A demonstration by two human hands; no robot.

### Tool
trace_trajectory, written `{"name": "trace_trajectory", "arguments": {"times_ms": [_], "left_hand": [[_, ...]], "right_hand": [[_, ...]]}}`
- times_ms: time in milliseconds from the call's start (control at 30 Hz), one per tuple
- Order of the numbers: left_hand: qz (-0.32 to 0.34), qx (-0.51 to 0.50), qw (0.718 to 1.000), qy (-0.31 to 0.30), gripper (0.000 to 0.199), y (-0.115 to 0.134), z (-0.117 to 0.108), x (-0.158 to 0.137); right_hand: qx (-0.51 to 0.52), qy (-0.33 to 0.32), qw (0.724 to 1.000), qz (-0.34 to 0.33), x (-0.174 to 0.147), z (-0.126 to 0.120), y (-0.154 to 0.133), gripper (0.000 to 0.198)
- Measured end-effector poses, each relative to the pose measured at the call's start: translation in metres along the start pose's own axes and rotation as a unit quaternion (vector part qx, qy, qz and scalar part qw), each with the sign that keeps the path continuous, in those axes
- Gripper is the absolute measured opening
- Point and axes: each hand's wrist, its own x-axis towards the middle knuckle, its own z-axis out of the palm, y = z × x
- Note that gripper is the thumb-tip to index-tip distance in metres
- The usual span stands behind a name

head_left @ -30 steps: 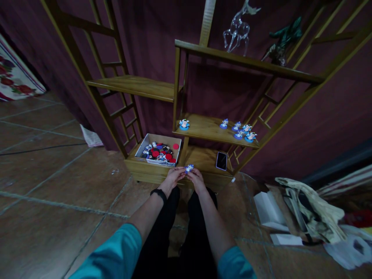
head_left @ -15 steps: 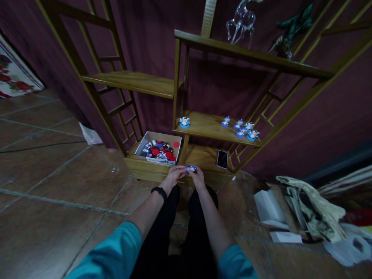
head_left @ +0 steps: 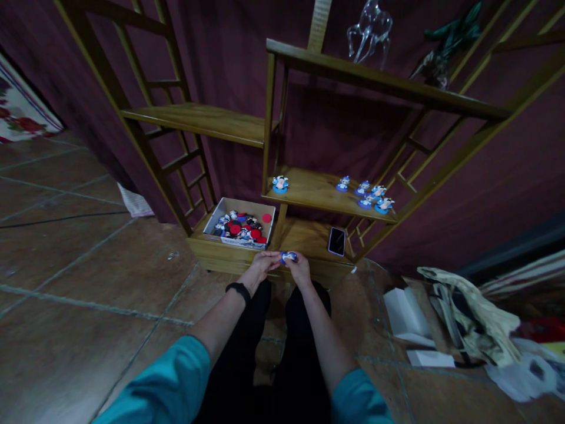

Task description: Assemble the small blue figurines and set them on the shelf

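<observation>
Here — small figurine (head_left: 289, 257) held between both hands (head_left: 263, 262) (head_left: 300, 271), at fingertips.

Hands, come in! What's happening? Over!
Left hand, right hand: both holding purple-and-white figurine. Open box ahead-left, phone ahead-right. Nothing visibly blocking.

The figurine (head_left: 288, 257) looks like smooth plastic. The shelf (head_left: 304, 184) is wood with a varnished sheen; the box (head_left: 247, 206), thin cardboard. The phone (head_left: 336, 241) has a glossy, glassy face. The deer (head_left: 374, 25) is clear and shiny like glass, the curtain (head_left: 233, 59) matt cloth, the floor (head_left: 110, 274) faintly shiny tile, the bag (head_left: 521, 374) thin, crinkled plastic.
</observation>
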Motion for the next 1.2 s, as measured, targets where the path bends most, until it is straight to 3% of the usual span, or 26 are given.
{"name": "trace_trajectory", "arguments": {"times_ms": [367, 767, 967, 1200], "left_hand": [[-0.011, 0.037, 0.999, -0.016, 0.014, 0.004, 0.004, -0.005], [-0.002, 0.003, 1.000, 0.025, 0.020, 0.006, 0.010, -0.011], [-0.005, -0.024, 1.000, 0.013, 0.020, 0.004, 0.005, -0.005], [-0.037, -0.051, 0.998, -0.025, 0.020, 0.003, 0.001, 0.003]], "right_hand": [[-0.051, -0.007, 0.998, -0.021, -0.001, -0.004, 0.001, 0.028], [0.034, -0.002, 0.999, 0.031, -0.007, 0.003, -0.009, 0.040], [0.071, 0.015, 0.997, 0.035, -0.007, 0.003, -0.014, 0.037], [0.127, -0.066, 0.989, 0.039, -0.015, 0.006, -0.025, 0.035]]}}
